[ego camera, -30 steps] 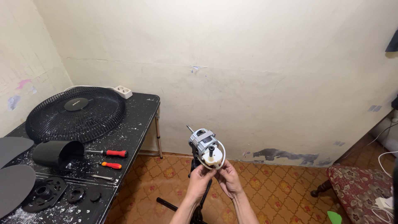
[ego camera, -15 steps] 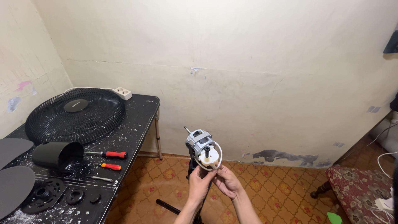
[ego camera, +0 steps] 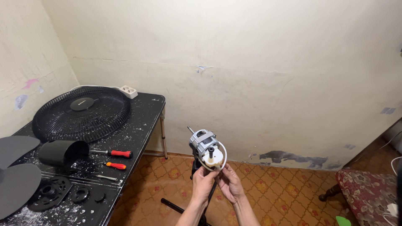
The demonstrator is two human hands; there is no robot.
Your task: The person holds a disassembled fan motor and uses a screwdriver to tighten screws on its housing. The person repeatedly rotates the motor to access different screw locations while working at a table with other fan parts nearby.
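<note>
Holding the fan motor [ego camera: 206,147] over the near floor, right of the table [ego camera: 144,121], our left hand [ego camera: 204,183] and right hand [ego camera: 230,182] pinch its white cap; it has sunk slightly lower, the grip unchanged.

Two screwdrivers [ego camera: 114,153], one fan grille [ego camera: 81,113], one fan motor [ego camera: 207,148], two hands [ego camera: 204,184].

Fan blades [ego camera: 16,180] on worktop [ego camera: 138,121] cut off at left edge; stand [ego camera: 197,209] below motor [ego camera: 206,146] partly hidden by hands.
</note>
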